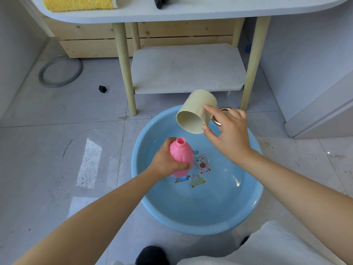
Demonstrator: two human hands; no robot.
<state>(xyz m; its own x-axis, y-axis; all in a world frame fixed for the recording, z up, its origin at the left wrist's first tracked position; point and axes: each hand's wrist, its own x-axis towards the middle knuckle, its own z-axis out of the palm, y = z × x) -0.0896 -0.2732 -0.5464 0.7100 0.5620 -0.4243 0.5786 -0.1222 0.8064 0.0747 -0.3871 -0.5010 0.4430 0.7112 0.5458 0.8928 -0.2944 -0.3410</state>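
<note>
**Bottle and cup held over the blue basin**

We see both hands busy above a round blue plastic basin [206,213] that sits on the grey tiled floor [57,131].

- The left hand [168,161] wraps round the lower body of a pink plastic bottle [181,153]. The fingers curl across its front. The bottle is uncapped and leans slightly, with its open neck pointing up and away from us. It hangs over the near-left part of the basin, above a cartoon print on the basin floor.
- The right hand [227,134] holds a beige cylindrical cup [196,111], with the forefinger on the upper wall and the thumb at the lower rim. A copper-coloured ring handle [219,115] shows behind the fingers. We cannot tell whether a finger passes through it.
- The cup lies tipped on its side with its mouth facing us and down-left. It is over the basin's far rim, up and to the right of the bottle neck and clear of it.
- Glints inside the basin suggest water.

Beyond the basin stands a white counter [210,12] on pale wooden legs, with a lower shelf [187,69]. A yellow towel [78,3] lies on top. A grey ring [60,72] and a small black block [102,89] lie on the floor to the left.
</note>
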